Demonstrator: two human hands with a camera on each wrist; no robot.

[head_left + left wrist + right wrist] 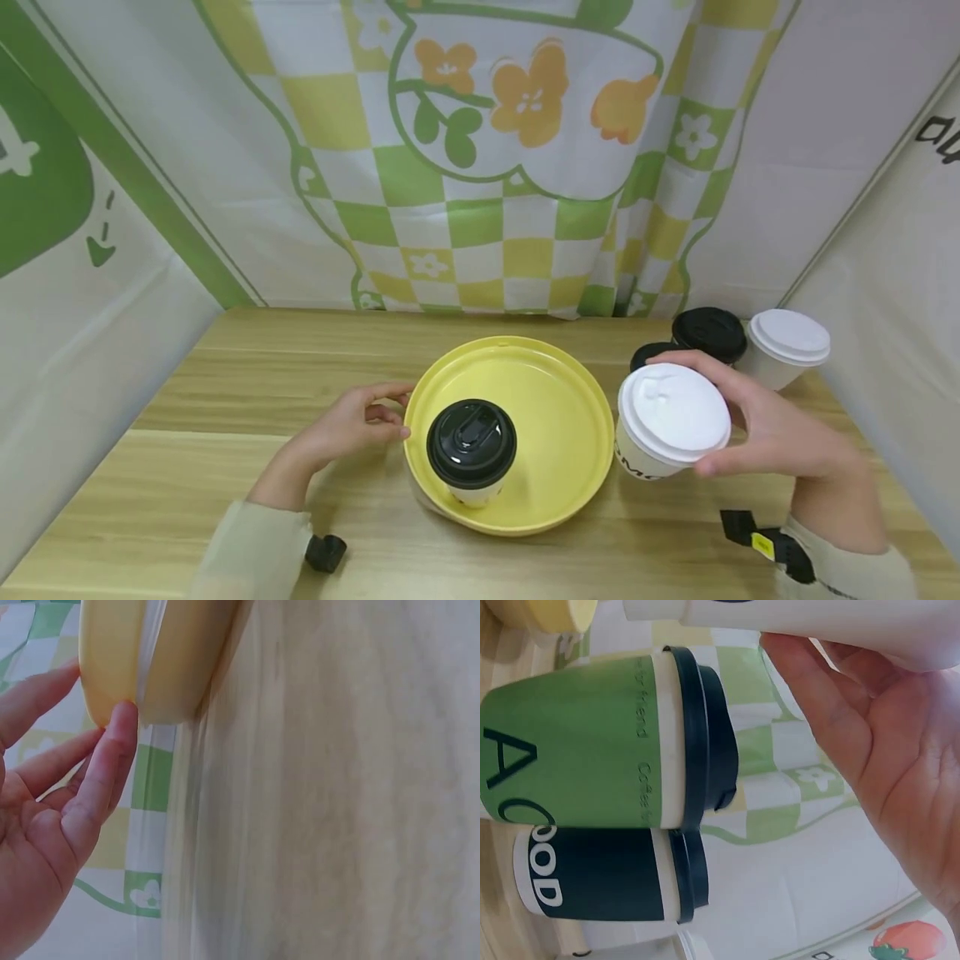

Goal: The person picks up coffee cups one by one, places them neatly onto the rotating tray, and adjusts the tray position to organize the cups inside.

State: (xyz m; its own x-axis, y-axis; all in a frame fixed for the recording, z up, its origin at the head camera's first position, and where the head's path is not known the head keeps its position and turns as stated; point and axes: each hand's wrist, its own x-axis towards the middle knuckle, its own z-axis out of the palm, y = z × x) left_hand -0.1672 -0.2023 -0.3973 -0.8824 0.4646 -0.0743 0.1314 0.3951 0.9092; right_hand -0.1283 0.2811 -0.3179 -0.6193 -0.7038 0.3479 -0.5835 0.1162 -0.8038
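A round yellow tray (562, 417) lies on the wooden table, with a paler layer (184, 664) under its rim. Standing on its left part is a paper cup with a black lid (472, 442). My left hand (356, 425) touches the tray's left rim with fairly straight fingertips, also seen in the left wrist view. Just right of the tray, my right hand (772, 425) grips a white-lidded paper cup (671, 412) from its right side, fingers behind and thumb in front. This cup is upright and overlaps the cups behind it.
Behind the right hand stand a green paper cup (577, 746) with a dark lid, a dark paper cup (600, 874), and a white-lidded cup (787, 346). A patterned curtain (480, 208) hangs along the table's back edge, with pale walls at both sides.
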